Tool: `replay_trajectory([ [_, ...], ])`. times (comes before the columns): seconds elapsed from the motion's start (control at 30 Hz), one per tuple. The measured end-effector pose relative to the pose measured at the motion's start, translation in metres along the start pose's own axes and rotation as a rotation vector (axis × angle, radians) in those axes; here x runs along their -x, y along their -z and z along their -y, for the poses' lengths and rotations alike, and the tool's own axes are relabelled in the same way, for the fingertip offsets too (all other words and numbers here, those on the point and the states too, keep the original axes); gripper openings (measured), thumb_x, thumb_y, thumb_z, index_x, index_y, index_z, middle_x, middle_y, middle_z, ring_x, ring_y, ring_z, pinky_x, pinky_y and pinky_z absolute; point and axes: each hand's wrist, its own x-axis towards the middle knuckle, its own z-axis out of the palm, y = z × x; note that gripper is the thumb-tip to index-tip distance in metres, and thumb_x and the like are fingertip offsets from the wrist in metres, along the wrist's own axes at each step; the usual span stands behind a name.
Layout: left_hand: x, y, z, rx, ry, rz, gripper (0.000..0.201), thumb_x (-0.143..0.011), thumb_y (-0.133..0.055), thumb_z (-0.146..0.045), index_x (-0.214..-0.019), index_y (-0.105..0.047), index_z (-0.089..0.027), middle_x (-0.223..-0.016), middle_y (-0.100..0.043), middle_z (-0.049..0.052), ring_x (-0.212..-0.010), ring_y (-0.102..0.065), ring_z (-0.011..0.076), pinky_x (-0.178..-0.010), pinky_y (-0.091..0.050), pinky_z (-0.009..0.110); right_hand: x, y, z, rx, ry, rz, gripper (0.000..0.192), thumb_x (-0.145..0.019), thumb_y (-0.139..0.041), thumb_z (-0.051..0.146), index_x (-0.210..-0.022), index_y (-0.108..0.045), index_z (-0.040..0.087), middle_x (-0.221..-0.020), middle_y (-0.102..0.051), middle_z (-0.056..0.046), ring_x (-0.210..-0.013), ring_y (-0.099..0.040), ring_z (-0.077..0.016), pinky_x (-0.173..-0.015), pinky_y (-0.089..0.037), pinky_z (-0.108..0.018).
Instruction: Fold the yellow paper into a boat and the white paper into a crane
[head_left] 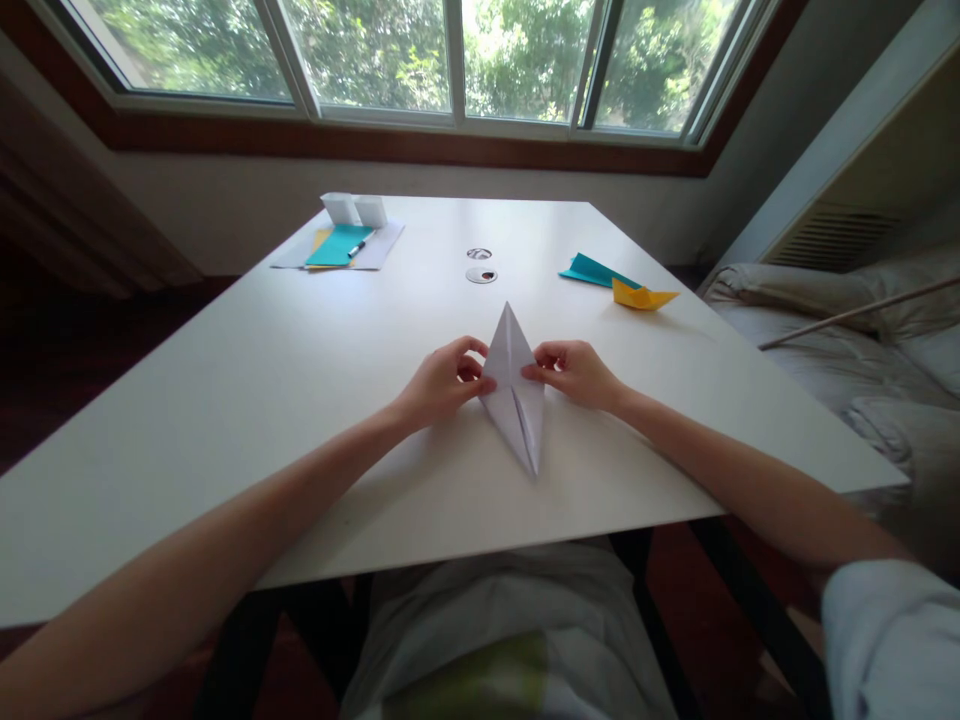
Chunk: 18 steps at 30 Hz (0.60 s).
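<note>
1. Fingers of both hands pinched on a folded white paper [514, 385] at frame centre: left hand [439, 383] clamps its left corner, thumb and fingertips together on the sheet; right hand [574, 372] clamps the right corner the same way.
2. White table [262, 400] fills the middle of the frame. It bears everything noted below.
3. Folded white paper, kite-shaped: long point toward top of frame, second point toward the bottom edge of the table, centre crease visible. Lies on the table between the two hands.
4. Stack of flat sheets [341, 246], upper left of centre: teal on top, yellow and white beneath, a pen [358, 243] lying across them.
5. Two small white blocks [354, 208] just behind that stack, side by side.
6. Teal folded piece [592, 269], upper right of centre, touching a yellow folded piece [639, 296] just right of it.
7. Two round cable ports [480, 266] in the tabletop, above the paper.
</note>
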Motion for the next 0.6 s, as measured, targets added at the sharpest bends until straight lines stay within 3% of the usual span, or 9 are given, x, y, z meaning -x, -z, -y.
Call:
replay_trajectory([
  [0.2,0.004,-0.004,0.0,-0.221,-0.045,-0.073,0.036,-0.07,-0.062,-0.026,-0.098,-0.039,-0.022,-0.065,-0.058,-0.006,-0.054,-0.051,0.0106,-0.053,-0.038,0.022,0.001,-0.003,0.0,0.081,-0.021,0.05,0.024,-0.075,-0.06,0.037,-0.062,-0.054,0.017,-0.058,-0.048,0.004,-0.056,-0.041,-0.0083,-0.054,-0.032,-0.022],
  [0.33,0.004,-0.007,0.006,-0.513,-0.114,-0.072,0.021,-0.075,-0.057,-0.027,-0.091,-0.045,-0.022,-0.07,-0.056,-0.004,-0.056,-0.049,0.0111,-0.054,-0.037,0.023,0.001,-0.006,0.0,0.159,-0.021,0.056,0.02,-0.076,-0.057,0.034,-0.066,-0.056,0.018,-0.062,-0.055,0.003,-0.058,-0.046,-0.0091,-0.057,-0.035,-0.022],
  [0.4,0.004,-0.008,0.008,-0.594,-0.198,-0.062,0.01,-0.079,-0.053,-0.028,-0.087,-0.052,-0.021,-0.082,-0.057,0.0,-0.062,-0.051,0.0115,-0.058,-0.04,0.024,0.002,-0.007,-0.001,0.196,-0.026,0.027,0.016,-0.077,-0.056,0.034,-0.072,-0.058,0.018,-0.066,-0.058,0.002,-0.059,-0.049,-0.0099,-0.058,-0.036,-0.023],
  [0.47,0.004,-0.008,0.009,-0.648,-0.26,-0.054,0.013,-0.084,-0.047,-0.028,-0.089,-0.058,-0.022,-0.099,-0.055,0.002,-0.068,-0.054,0.0114,-0.061,-0.042,0.025,0.002,-0.008,-0.003,0.204,-0.04,-0.009,0.016,-0.077,-0.057,0.033,-0.085,-0.059,0.02,-0.07,-0.06,0.002,-0.06,-0.051,-0.0108,-0.059,-0.038,-0.023],
  [0.6,0.007,-0.009,0.009,-0.77,-0.273,-0.062,0.022,-0.087,-0.044,-0.03,-0.097,-0.064,-0.027,-0.115,-0.048,0.004,-0.077,-0.057,0.0139,-0.06,-0.043,0.026,0.005,-0.011,-0.007,0.148,-0.037,-0.04,0.039,-0.075,-0.059,0.03,-0.111,-0.045,0.021,-0.082,-0.062,0.001,-0.061,-0.053,-0.0122,-0.059,-0.043,-0.025],
])
